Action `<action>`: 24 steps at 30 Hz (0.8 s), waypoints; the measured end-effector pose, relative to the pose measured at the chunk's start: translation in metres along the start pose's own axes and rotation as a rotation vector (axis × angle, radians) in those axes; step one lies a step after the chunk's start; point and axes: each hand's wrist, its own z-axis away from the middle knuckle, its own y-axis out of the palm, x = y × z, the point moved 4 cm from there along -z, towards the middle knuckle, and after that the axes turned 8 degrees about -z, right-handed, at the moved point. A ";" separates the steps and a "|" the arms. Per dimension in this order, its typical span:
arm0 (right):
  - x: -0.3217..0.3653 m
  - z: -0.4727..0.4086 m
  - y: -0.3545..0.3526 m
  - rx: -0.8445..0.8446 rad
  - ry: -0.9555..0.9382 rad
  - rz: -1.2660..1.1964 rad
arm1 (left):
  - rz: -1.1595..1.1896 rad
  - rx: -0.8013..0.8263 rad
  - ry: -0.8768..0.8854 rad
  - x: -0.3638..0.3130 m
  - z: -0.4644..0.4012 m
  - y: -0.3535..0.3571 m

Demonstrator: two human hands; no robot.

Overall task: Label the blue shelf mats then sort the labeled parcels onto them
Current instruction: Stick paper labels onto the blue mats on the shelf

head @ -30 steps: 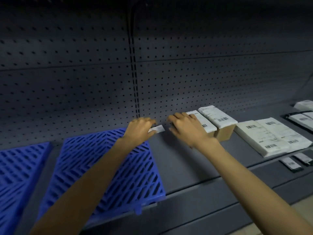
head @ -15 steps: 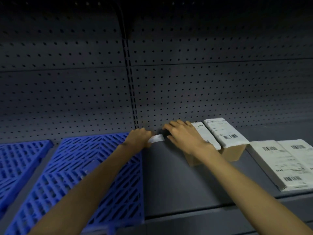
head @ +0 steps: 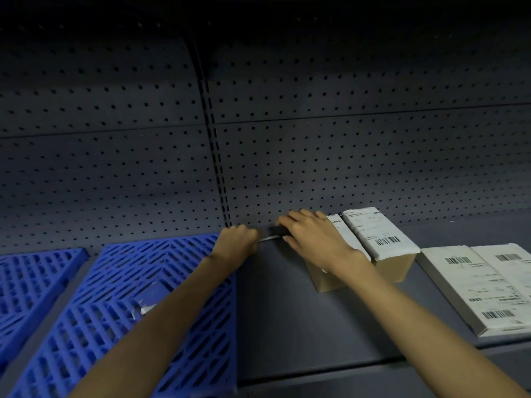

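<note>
A large blue slatted mat (head: 115, 326) lies on the grey shelf, and a second blue mat (head: 31, 280) sits at the far left. My left hand (head: 237, 244) is at the big mat's back right corner, closed on one end of a thin white label strip (head: 267, 239). My right hand (head: 313, 239) pinches the strip's other end, with a dark piece (head: 278, 231) under its fingertips. Two brown boxed parcels with white barcode labels (head: 379, 239) stand just right of my right hand. Flat white parcels (head: 474, 285) lie farther right.
A small pale patch of tape or label (head: 143, 307) lies on the big mat beside my left forearm. The dark pegboard back wall (head: 316, 156) rises directly behind my hands. Bare grey shelf (head: 287, 317) lies between the mat and the parcels, ending at the front edge below.
The view has closed in on the shelf and shifted left. Both hands stay together over the label strip, which has turned from flat to nearly edge-on between them.
</note>
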 end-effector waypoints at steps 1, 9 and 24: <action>-0.001 0.000 -0.001 -0.001 0.006 -0.003 | 0.004 -0.008 -0.005 0.000 0.001 0.000; 0.001 0.002 -0.008 -0.018 0.020 0.002 | 0.134 -0.390 0.076 0.002 0.030 -0.023; 0.146 -0.042 -0.011 -0.083 -0.269 -0.118 | -0.019 -0.563 -0.164 0.134 0.184 -0.027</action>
